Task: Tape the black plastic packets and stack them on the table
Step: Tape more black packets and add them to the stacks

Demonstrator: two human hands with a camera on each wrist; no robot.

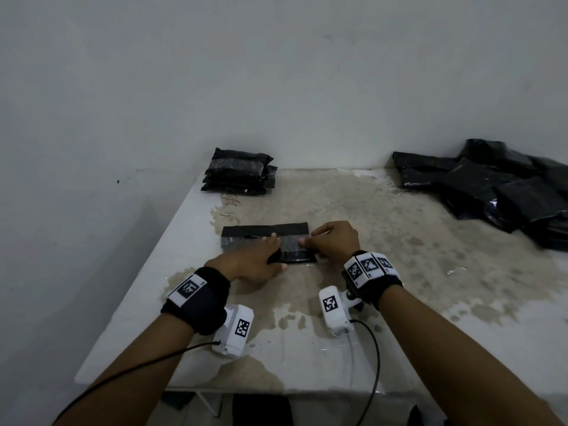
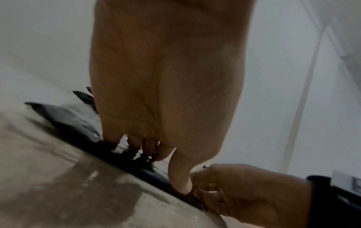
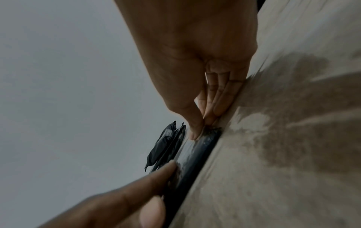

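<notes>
Flat packet (image 1: pixel 246 238) lies under both hands' fingers (image 1: pixel 272 239).

Both forearms are bare. Each wrist wears a black wristband (image 1: pixel 199 305) carrying white blocks printed with black square-code markers (image 1: pixel 368 265). Under each wrist hangs a white camera housing (image 1: pixel 234 329) with its own marker, and a thin black cable (image 1: pixel 373 358) runs back from each housing. The hands are ungloved.
</notes>
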